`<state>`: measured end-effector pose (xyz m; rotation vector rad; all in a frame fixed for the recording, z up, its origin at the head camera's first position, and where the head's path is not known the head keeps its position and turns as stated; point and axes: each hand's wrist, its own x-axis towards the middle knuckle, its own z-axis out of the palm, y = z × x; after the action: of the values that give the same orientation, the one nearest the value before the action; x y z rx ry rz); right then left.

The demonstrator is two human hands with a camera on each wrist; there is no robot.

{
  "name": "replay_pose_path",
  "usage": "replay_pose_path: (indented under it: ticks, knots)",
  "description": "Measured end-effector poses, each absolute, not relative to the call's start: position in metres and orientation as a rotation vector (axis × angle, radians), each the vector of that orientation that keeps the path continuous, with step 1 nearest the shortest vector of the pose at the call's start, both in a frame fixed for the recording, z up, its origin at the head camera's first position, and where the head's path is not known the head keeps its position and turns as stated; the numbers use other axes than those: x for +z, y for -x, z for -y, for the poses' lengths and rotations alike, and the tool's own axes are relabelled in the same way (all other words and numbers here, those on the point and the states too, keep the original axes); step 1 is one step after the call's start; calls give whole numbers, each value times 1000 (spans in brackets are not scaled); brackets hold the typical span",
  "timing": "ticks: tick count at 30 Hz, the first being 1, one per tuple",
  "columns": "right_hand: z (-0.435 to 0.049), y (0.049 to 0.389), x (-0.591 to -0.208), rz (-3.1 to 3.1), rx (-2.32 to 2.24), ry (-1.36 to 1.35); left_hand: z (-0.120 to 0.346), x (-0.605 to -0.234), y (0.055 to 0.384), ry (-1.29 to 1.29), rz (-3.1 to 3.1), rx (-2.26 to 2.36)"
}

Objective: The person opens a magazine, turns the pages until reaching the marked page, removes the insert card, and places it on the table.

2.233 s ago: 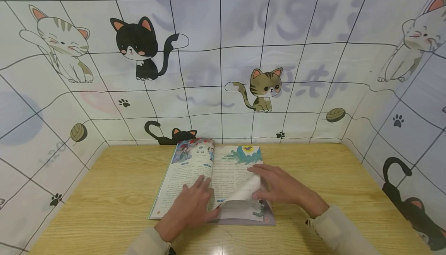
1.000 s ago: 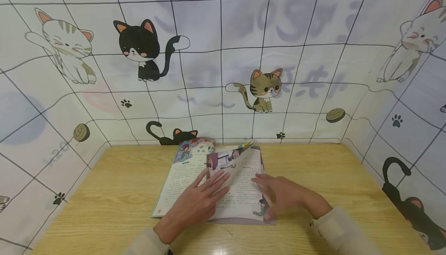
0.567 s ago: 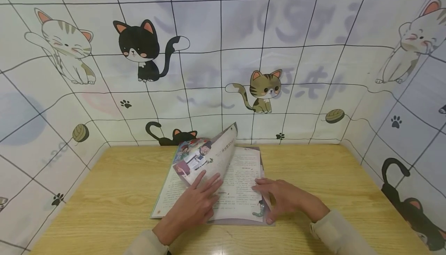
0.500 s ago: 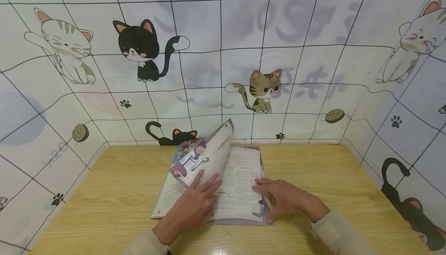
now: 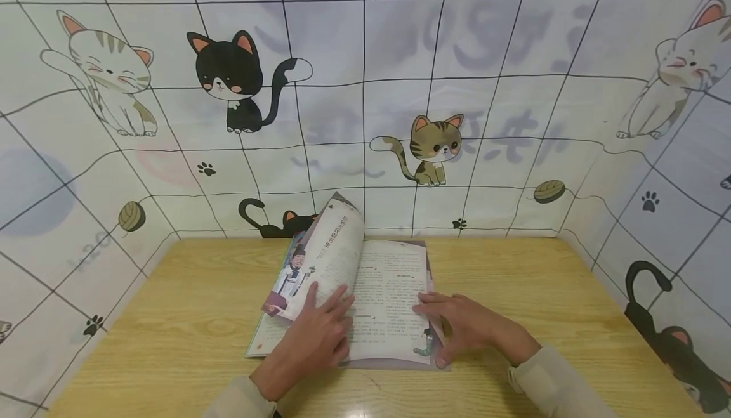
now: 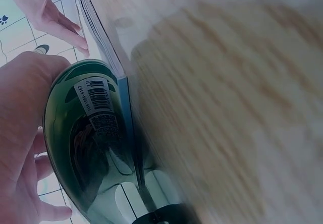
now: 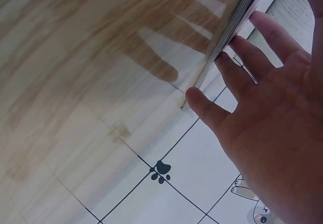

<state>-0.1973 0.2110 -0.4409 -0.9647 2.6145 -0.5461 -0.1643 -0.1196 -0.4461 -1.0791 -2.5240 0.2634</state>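
Observation:
An open magazine-like book (image 5: 394, 310) with printed text and pictures lies on the wooden table. One leaf (image 5: 334, 247), showing a robed figure, stands bowed up over the left page, its top corner raised in front of the wall. My left hand (image 5: 314, 335) rests near the fold with fingers spread, fingertips on the lower part of that leaf. My right hand (image 5: 465, 323) touches the book's right edge, thumb at the lower right corner and fingers on the page margin. In the right wrist view, the right hand's fingers (image 7: 242, 77) reach out straight along the page edges.
The wooden table (image 5: 171, 316) extends around the book. Behind it stands a wall sheet (image 5: 365, 101) printed with cats and grid lines, which also runs along both sides. A glossy green curved surface with a barcode label (image 6: 93, 95) shows in the left wrist view.
The leaf has swung from the right side over to the left, uncovering the right-hand text page. My left hand has shifted slightly left in the last half second; the right hand stays at the edge.

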Motion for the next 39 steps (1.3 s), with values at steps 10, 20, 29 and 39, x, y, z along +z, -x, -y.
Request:
replay_pose_path:
  ticks: [10,20,29,39]
  knots:
    - [-212,197,-442,-2610,-554,964,120,-447,163,1041,2620,231]
    - [-213,196,-442,-2621,-540,1008,119,-445,162,997,2668,219]
    - [-212,197,-445,-2623,-538,974,119,-446,161,946,2754,142]
    - [-213,197,-443,-2613,-559,1003,119,-447,161,943,2782,87]
